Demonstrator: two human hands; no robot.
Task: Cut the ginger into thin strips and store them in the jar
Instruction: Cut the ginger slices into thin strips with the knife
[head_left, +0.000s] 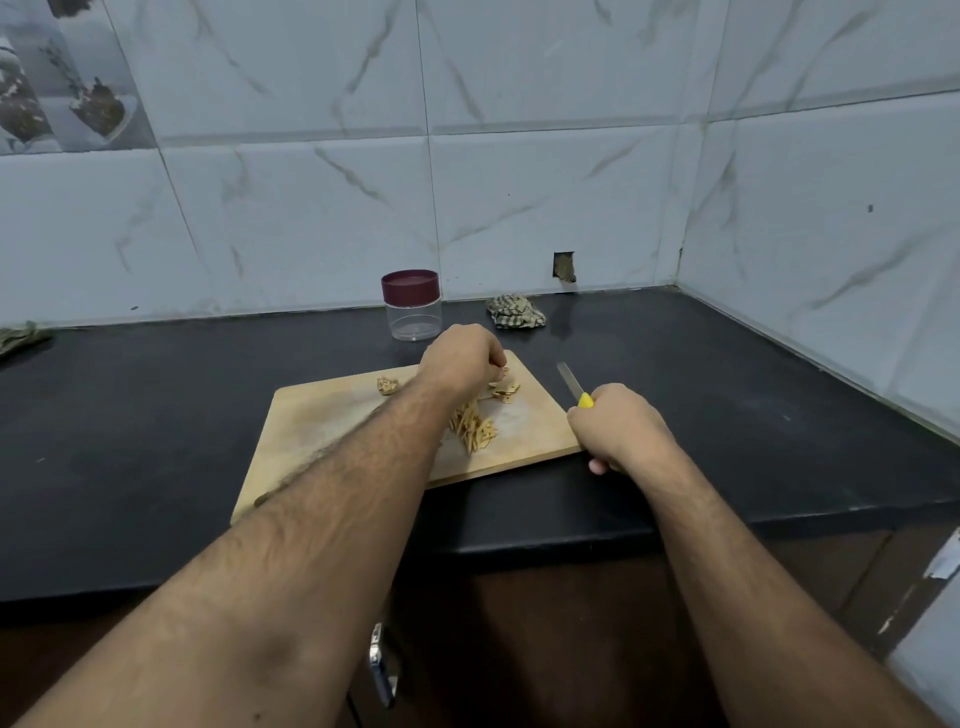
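While pinching a slice (503, 372) in left hand (460, 358), right hand (618, 428) gripping knife (571, 381): could scatter strips (474, 426) under the wrist; jar (413, 305) just beyond, lidded.

Dim, cool light; soft focus (wide-angle edge bending)

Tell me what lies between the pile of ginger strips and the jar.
In the head view, the left hand lies between the ginger strips and the jar, pinching a ginger slice over the cutting board.
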